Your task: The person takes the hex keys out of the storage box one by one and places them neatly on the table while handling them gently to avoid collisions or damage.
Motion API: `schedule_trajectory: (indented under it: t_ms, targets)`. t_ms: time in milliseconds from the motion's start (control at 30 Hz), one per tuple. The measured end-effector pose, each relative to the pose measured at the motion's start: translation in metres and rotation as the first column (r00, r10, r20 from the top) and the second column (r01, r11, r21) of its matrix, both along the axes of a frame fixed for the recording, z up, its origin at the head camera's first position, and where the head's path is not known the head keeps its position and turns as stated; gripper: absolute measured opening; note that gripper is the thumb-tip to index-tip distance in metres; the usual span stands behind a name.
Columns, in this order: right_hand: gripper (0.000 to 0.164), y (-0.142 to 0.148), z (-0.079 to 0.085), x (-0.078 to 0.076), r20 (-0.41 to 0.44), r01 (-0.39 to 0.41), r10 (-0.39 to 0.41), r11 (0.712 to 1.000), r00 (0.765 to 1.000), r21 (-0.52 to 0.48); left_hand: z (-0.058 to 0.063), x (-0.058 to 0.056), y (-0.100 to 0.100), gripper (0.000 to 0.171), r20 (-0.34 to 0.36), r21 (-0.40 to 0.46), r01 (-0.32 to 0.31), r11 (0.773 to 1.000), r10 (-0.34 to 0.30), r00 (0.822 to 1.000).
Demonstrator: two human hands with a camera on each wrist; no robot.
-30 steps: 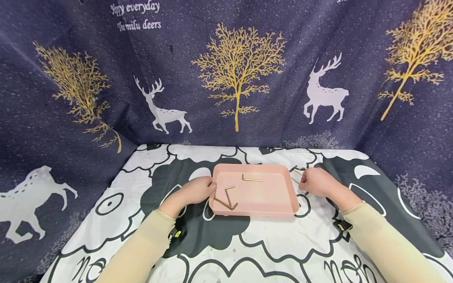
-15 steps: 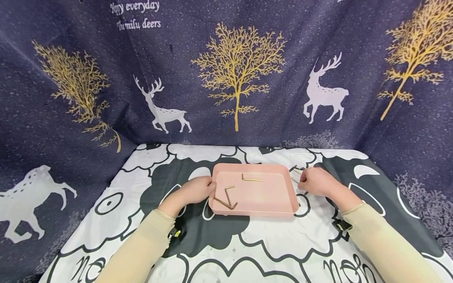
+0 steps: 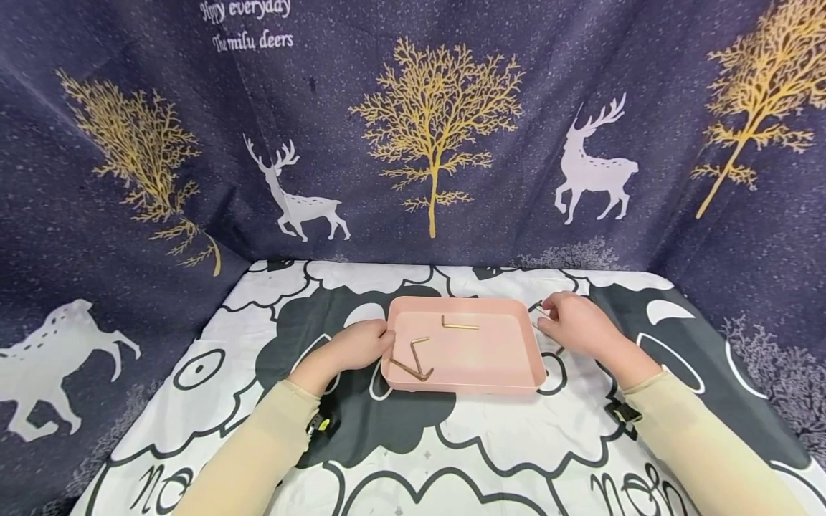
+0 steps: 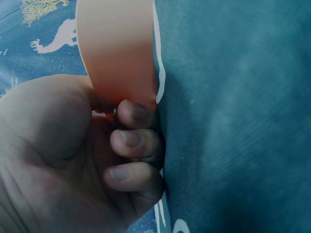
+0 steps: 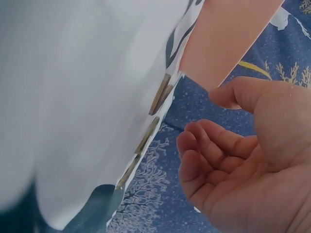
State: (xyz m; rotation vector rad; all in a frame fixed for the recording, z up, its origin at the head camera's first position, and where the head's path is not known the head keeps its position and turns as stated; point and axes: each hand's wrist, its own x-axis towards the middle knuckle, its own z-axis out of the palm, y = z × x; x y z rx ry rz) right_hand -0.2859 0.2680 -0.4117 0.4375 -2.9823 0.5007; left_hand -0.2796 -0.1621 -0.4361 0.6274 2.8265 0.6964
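Note:
A pink tray [image 3: 490, 362] lies on the patterned cloth. My left hand [image 3: 357, 345] grips its left rim, thumb inside and fingers curled beneath the wall [image 4: 124, 53]. Three hex keys lie in the tray: a brassy hex key [image 3: 461, 327] near the back, and a bronze one [image 3: 415, 354] beside a darker one [image 3: 406, 370] at front left. To the right of the tray hovers my right hand [image 3: 574, 322], thumb and loosely bent fingers apart, nothing between them. Under it several more hex keys [image 5: 147, 137] lie on the cloth, partly hidden by the hand in the head view.
The table is covered by a black-and-white cartoon cloth [image 3: 516, 437]. Behind it hangs a dark blue curtain [image 3: 387, 251] with deer and trees, which also closes in both sides.
My right hand's thumb and fingers have parted and lifted slightly from the hex keys beside the tray. The left hand and the tray have stayed put.

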Motion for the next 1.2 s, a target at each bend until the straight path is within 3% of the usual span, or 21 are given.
schedule_trajectory:
  t_ms: [700,800,967,1000,1033,1200]
  targets:
    - [0.027,-0.031,0.013,0.012,-0.113,-0.078,0.072,0.996,0.991,-0.049,-0.001,-0.001,0.0,0.036,0.014,-0.002,-0.015,1.0,0.015,1.0]
    - [0.025,-0.036,0.014,0.012,-0.115,-0.091,0.084,0.994,0.99,-0.058,-0.01,-0.006,-0.004,0.038,-0.008,0.022,0.011,1.0,-0.011,1.0]
    - [0.024,-0.045,0.015,0.01,-0.105,-0.112,0.104,0.991,0.989,-0.071,-0.008,-0.004,-0.003,0.039,-0.009,0.015,-0.002,1.0,0.002,1.0]
    - [0.025,-0.047,0.015,0.01,-0.102,-0.117,0.109,0.99,0.989,-0.073,0.0,0.001,0.001,0.036,0.014,-0.001,-0.024,1.0,0.024,1.0]
    - [0.025,-0.049,0.016,0.01,-0.101,-0.12,0.113,0.99,0.988,-0.074,-0.001,0.001,0.001,0.036,0.014,0.002,-0.023,1.0,0.023,1.0]
    - [0.025,-0.057,0.018,0.011,-0.111,-0.142,0.134,0.987,0.985,-0.074,-0.024,-0.016,-0.007,0.039,-0.031,0.022,0.017,1.0,-0.017,0.999]
